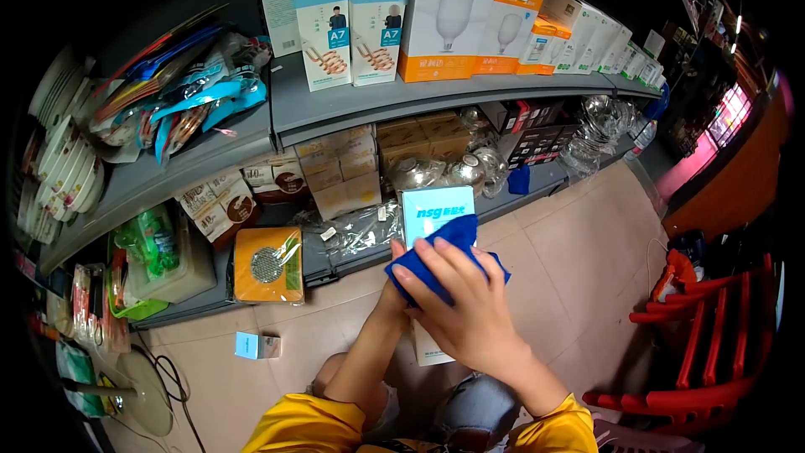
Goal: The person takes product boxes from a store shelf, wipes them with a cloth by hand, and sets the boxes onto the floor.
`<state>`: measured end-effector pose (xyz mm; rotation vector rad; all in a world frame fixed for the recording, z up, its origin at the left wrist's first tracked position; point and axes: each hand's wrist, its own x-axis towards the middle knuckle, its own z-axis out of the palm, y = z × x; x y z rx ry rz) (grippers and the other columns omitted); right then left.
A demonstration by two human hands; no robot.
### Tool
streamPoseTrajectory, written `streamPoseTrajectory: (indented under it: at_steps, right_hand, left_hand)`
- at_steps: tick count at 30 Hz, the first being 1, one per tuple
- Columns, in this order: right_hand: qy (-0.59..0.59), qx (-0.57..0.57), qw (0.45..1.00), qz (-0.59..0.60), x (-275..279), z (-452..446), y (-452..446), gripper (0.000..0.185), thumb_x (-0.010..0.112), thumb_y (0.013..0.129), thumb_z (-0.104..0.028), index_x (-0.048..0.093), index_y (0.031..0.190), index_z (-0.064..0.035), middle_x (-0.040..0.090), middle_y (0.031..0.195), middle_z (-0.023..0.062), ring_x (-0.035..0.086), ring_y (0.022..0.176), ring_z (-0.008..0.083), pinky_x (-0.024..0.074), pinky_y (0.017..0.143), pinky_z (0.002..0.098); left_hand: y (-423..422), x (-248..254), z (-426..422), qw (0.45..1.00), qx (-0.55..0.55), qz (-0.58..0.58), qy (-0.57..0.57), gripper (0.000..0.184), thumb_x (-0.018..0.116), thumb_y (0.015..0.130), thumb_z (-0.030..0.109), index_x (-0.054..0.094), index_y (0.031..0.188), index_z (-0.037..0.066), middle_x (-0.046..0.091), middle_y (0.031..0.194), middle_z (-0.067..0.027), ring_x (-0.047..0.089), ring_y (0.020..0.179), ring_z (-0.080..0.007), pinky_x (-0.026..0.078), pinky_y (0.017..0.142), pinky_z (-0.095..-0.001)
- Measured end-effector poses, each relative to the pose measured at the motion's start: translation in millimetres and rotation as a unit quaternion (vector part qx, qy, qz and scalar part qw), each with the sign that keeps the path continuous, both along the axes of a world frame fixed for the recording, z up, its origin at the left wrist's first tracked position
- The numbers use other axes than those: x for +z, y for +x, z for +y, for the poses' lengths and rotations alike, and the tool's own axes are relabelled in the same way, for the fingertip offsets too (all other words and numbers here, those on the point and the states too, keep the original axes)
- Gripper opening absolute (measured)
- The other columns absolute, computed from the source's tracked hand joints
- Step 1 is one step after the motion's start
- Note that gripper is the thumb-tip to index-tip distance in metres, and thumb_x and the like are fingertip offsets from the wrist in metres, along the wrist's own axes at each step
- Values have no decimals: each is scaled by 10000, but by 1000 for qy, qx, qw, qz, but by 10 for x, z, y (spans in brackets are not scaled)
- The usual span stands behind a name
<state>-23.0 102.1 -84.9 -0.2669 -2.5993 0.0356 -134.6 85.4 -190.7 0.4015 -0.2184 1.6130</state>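
Observation:
A white and light-blue box marked "nsg" point(434, 211) is held upright in front of my knees. My left hand point(392, 295) grips its left side, with most of the fingers hidden behind the box and the cloth. Across the front of the box lies a dark blue cloth point(459, 235), bunched under my right hand point(465, 306). The fingers of that hand curve over the cloth and press it to the box. The lower end of the box point(432, 350) shows below my right hand.
Ahead, a grey shelf point(335, 106) carries two A7 boxes point(377, 25) and orange bulb boxes point(444, 17). Cartons and wrapped metal bowls fill the lower shelf. A small blue box point(257, 345) lies on the tiled floor. Red plastic chairs point(704, 344) stand at right.

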Motion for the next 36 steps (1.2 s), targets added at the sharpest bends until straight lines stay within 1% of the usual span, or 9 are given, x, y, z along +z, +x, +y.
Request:
streamPoseTrajectory:
  at_steps: [4, 14, 18, 21, 22, 26, 29, 33, 36]
  right_hand:
    - [1, -10, 999, 34, -6, 23, -45, 477, 627, 675, -195, 507, 1133, -132, 438, 1213, 71, 387, 1130, 203, 274, 933, 367]
    - [43, -45, 991, 115, -5, 42, -197, 393, 632, 699, -198, 561, 1085, -173, 435, 943, 62, 417, 863, 234, 304, 778, 360]
    - [14, 6, 999, 42, -209, -84, -36, 407, 618, 674, -223, 576, 1077, -183, 436, 794, -11, 443, 653, 157, 276, 601, 318]
    - [3, 21, 999, 44, -321, -176, 88, 404, 613, 678, -229, 577, 1077, -174, 434, 799, -1, 438, 677, 153, 271, 612, 314]
    - [21, 19, 999, 34, -339, -198, 132, 395, 609, 679, -232, 583, 1068, -173, 443, 816, 6, 439, 707, 150, 272, 642, 312]
    - [-21, 30, 999, 30, -369, -307, 252, 366, 570, 708, -190, 578, 1072, -155, 454, 910, 2, 423, 865, 129, 270, 792, 302]
    - [9, 46, 998, 34, -444, -326, 271, 379, 628, 657, -267, 603, 1031, -215, 450, 885, -3, 447, 794, 140, 273, 708, 316]
    - [8, 30, 997, 70, -487, -399, 263, 394, 662, 626, -297, 607, 1011, -232, 447, 903, -3, 437, 859, 141, 286, 794, 359]
    - [6, 36, 996, 84, -649, -328, 286, 354, 594, 704, -252, 584, 1056, -216, 468, 922, 2, 427, 902, 126, 284, 792, 378]
  left_hand:
    - [44, 255, -191, 930, 87, 254, -250, 786, 149, 775, 670, 245, 1298, 90, 337, 1288, -130, 373, 1165, -247, 333, 957, -375]
    - [37, 100, -189, 930, 104, 249, -251, 676, 177, 842, 583, 306, 1266, 72, 419, 1216, -137, 443, 1096, -242, 371, 924, -362]
    - [-71, -110, -1, 997, -17, -49, 49, 784, 208, 781, 667, 334, 1249, 51, 453, 1175, -151, 475, 1040, -284, 381, 897, -398]
    - [-97, -98, -43, 999, -7, -12, -33, 802, 252, 761, 685, 352, 1235, 47, 475, 1121, -153, 501, 988, -277, 428, 834, -396]
    - [-67, 34, -100, 978, 68, 78, -183, 789, 253, 770, 675, 365, 1221, 38, 498, 1082, -146, 527, 949, -257, 468, 776, -373]
    - [-72, 90, -143, 971, 95, 107, -193, 781, 217, 784, 664, 388, 1192, 21, 531, 1030, -137, 570, 860, -214, 512, 686, -325]
    - [-112, 71, -177, 963, 129, 157, -175, 779, 213, 786, 663, 396, 1185, 20, 537, 1018, -143, 572, 860, -216, 511, 689, -331]
    - [-148, 113, -230, 961, 142, 139, -192, 794, 212, 781, 669, 395, 1184, 10, 539, 1015, -149, 572, 865, -222, 512, 680, -333]
    - [-158, 164, -234, 966, 144, 113, -183, 814, 203, 773, 679, 374, 1195, 4, 519, 1042, -155, 566, 883, -236, 513, 691, -365]
